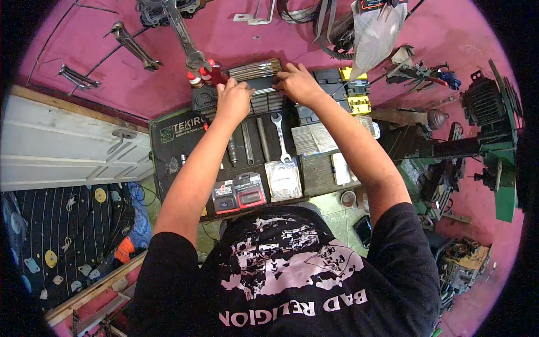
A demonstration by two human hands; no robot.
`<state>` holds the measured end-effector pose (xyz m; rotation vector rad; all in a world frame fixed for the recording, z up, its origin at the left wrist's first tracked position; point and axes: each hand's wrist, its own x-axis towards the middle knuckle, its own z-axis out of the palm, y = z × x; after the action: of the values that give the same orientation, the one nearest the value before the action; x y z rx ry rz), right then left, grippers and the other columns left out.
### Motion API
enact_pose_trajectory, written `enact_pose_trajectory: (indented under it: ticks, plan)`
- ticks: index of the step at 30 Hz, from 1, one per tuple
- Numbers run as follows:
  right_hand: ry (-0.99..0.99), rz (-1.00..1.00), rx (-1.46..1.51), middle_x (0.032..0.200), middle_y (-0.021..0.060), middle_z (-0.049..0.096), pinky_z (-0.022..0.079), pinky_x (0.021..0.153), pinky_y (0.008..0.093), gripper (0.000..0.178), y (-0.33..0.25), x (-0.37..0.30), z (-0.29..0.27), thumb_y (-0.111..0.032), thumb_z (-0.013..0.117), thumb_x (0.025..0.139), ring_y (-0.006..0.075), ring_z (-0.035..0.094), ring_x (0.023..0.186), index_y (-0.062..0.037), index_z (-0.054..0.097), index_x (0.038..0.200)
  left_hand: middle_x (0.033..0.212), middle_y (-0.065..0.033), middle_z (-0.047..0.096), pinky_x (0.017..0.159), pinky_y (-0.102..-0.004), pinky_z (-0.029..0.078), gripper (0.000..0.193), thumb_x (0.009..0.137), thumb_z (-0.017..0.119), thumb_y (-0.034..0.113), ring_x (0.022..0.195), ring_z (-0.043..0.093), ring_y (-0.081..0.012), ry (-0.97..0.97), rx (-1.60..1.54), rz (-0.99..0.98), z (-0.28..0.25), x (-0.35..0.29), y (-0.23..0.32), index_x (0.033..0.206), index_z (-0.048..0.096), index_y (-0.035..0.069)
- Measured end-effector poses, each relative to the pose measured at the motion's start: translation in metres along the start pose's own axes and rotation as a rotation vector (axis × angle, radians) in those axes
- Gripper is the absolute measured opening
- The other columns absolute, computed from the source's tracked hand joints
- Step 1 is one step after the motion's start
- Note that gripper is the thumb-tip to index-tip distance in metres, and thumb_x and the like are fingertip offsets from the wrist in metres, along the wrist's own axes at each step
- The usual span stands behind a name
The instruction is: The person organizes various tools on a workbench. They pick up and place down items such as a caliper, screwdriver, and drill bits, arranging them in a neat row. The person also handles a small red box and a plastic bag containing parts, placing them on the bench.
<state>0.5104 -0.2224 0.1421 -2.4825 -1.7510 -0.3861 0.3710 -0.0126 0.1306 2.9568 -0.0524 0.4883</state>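
Both arms reach across a dark workbench mat to its far side. My left hand and my right hand are closed at the two ends of a thin silver rod, which lies crosswise between them. Below it sits a stack of dark grey bars. Just beyond my hands is a bundle of long thin brownish strips. Nearer to me on the mat lie a combination wrench, a dark metal bar, a slim ring wrench and a socket extension.
Red bottles stand left of the strips. Yellow-and-black boxes are at the right. Packaged parts and a clear bag lie at the near edge. Wrenches hang on the pink wall; a green drill press stands right.
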Motion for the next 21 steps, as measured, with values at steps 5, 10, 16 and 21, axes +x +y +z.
enact_pose_trajectory:
  ticks: [5, 10, 16, 21]
  plan:
    - [-0.022, 0.014, -0.012, 0.116, -0.0034, 0.07, 0.044, 0.093, 0.0463, 0.021, 0.001, 0.0, -0.003, -0.034, 0.068, 0.09, 0.0243, 0.055, 0.115, -0.018, 0.08, 0.093, 0.106, -0.0007, 0.073, 0.088, -0.0479, 0.041, 0.027, 0.08, 0.07, 0.01, 0.109, 0.058, -0.026, -0.044, 0.039, -0.011, -0.001, 0.005, 0.005, 0.102, 0.083, 0.017]
    - [-0.035, 0.04, -0.015, 0.117, -0.0041, 0.07, 0.044, 0.096, 0.046, 0.015, 0.002, -0.004, -0.006, -0.029, 0.07, 0.085, 0.0241, 0.055, 0.118, -0.0215, 0.08, 0.092, 0.102, -0.0017, 0.072, 0.086, -0.0474, 0.041, 0.024, 0.082, 0.068, 0.011, 0.107, 0.059, -0.0265, -0.035, 0.079, 0.006, 0.001, 0.007, 0.01, 0.1, 0.083, 0.015]
    - [-0.045, 0.075, -0.102, 0.115, -0.0035, 0.071, 0.045, 0.095, 0.0453, 0.013, 0.008, -0.007, 0.003, -0.029, 0.069, 0.084, 0.0236, 0.057, 0.115, -0.0226, 0.08, 0.087, 0.102, -0.0035, 0.072, 0.087, -0.0494, 0.04, 0.02, 0.082, 0.067, 0.011, 0.107, 0.06, -0.0276, -0.069, 0.099, 0.023, 0.003, 0.018, 0.017, 0.094, 0.082, 0.014]
    - [-0.021, 0.062, -0.053, 0.11, -0.0043, 0.072, 0.046, 0.093, 0.0445, 0.015, 0.0, -0.004, -0.004, -0.026, 0.067, 0.084, 0.0223, 0.058, 0.113, -0.019, 0.08, 0.085, 0.102, -0.0023, 0.073, 0.088, -0.0481, 0.041, 0.022, 0.083, 0.07, 0.016, 0.108, 0.06, -0.0268, -0.142, 0.144, -0.004, -0.001, 0.018, 0.013, 0.101, 0.084, 0.018]
